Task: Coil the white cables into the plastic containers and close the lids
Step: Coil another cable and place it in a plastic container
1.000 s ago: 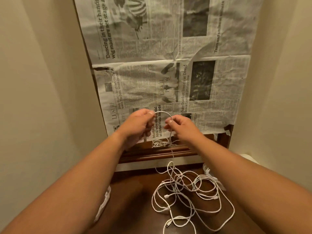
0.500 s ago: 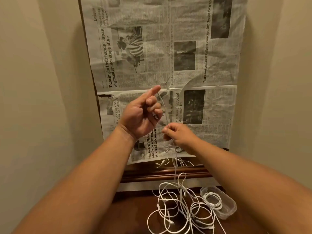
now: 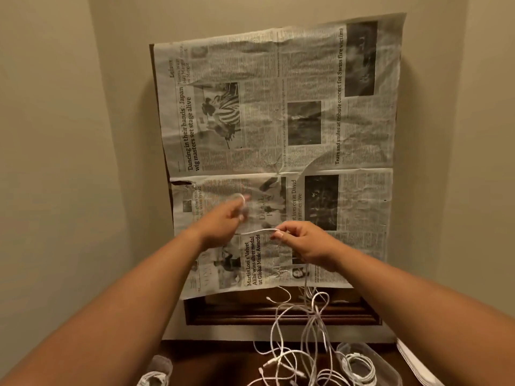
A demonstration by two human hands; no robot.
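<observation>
Both my hands are raised in front of the newspaper-covered board. My left hand (image 3: pixel 223 218) is blurred and has a loop of white cable (image 3: pixel 257 231) around its fingers. My right hand (image 3: pixel 302 240) pinches the same cable, which runs taut between the two hands. From the right hand the cable drops into a tangled pile of white cables (image 3: pixel 301 355) on the dark wooden surface. A clear plastic container (image 3: pixel 388 367) at the lower right holds a coiled white cable (image 3: pixel 359 367) and has no lid on.
Newspaper sheets (image 3: pixel 278 129) cover a board against the beige wall. A dark wooden ledge (image 3: pixel 237 316) runs below it. Another container with cable (image 3: pixel 154 378) shows at the bottom edge, left. A white flat object (image 3: pixel 415 363) lies at the far right.
The view has tilted up. My left hand dropped from its raised pose and moved left, the cable looped on its fingers. My right hand now holds the cable out level between the hands.
</observation>
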